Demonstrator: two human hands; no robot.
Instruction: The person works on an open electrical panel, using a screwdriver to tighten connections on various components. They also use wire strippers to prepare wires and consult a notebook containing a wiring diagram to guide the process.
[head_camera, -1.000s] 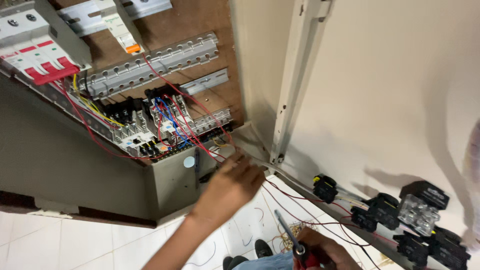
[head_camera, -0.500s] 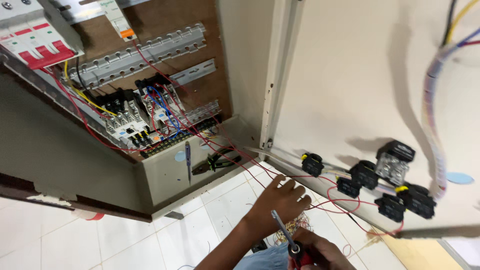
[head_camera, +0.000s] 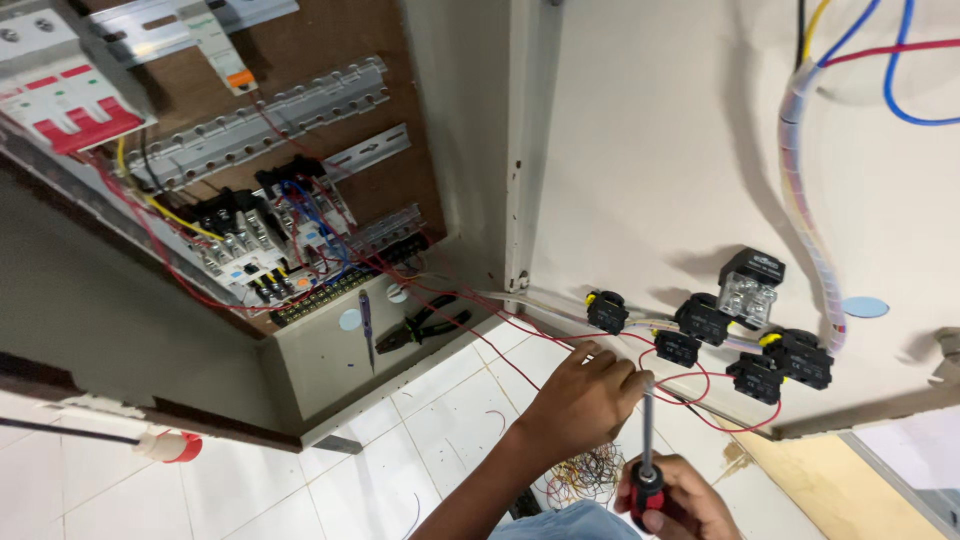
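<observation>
Holding a screwdriver (head_camera: 646, 440) with a red and black handle, the right hand (head_camera: 672, 503) is closed around the grip, and the metal shaft points up toward the cabinet door (head_camera: 650, 150). The left hand (head_camera: 585, 395) is half closed, its fingers (head_camera: 622, 372) curled on the thin red wires (head_camera: 690, 385) just below the black switch blocks (head_camera: 700, 320) on the door. Pliers (head_camera: 420, 328) and a small tester screwdriver (head_camera: 366, 322) lie on the bottom of the open cabinet, well apart from both hands.
</observation>
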